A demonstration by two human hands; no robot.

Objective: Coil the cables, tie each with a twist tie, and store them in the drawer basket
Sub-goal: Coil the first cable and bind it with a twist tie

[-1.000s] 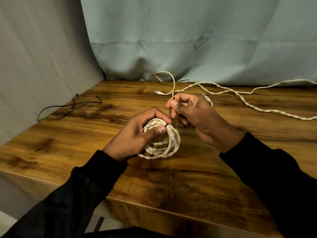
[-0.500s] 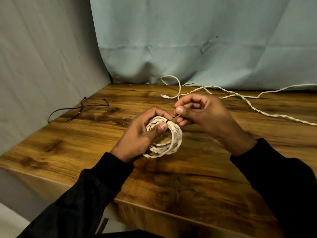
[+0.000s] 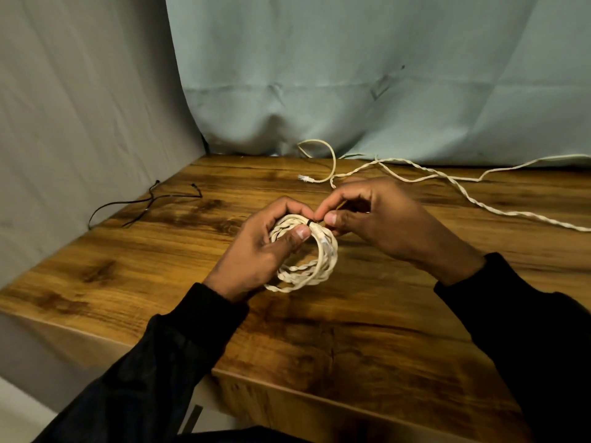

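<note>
A cream twisted cable wound into a coil [image 3: 315, 270] sits in my left hand [image 3: 259, 251], thumb pressed on its top and fingers through the loop. A thin black twist tie [image 3: 309, 222] wraps the top of the coil. My right hand [image 3: 380, 222] pinches the tie's ends between thumb and forefinger right beside my left fingertips. Both hands hover just above the middle of the wooden table [image 3: 351, 330]. A second cream cable [image 3: 447, 183] lies loose and uncoiled across the far right of the table, its plug end [image 3: 302, 178] pointing left.
Loose black twist ties [image 3: 153, 203] lie at the table's far left edge by the grey cloth wall. A pale green cloth hangs behind the table. The table's front edge runs diagonally below my forearms. No drawer or basket is in view.
My right hand has come down and left onto the top of the coil, closing in on the tie beside my left fingertips. The coil stays held in my left hand.
</note>
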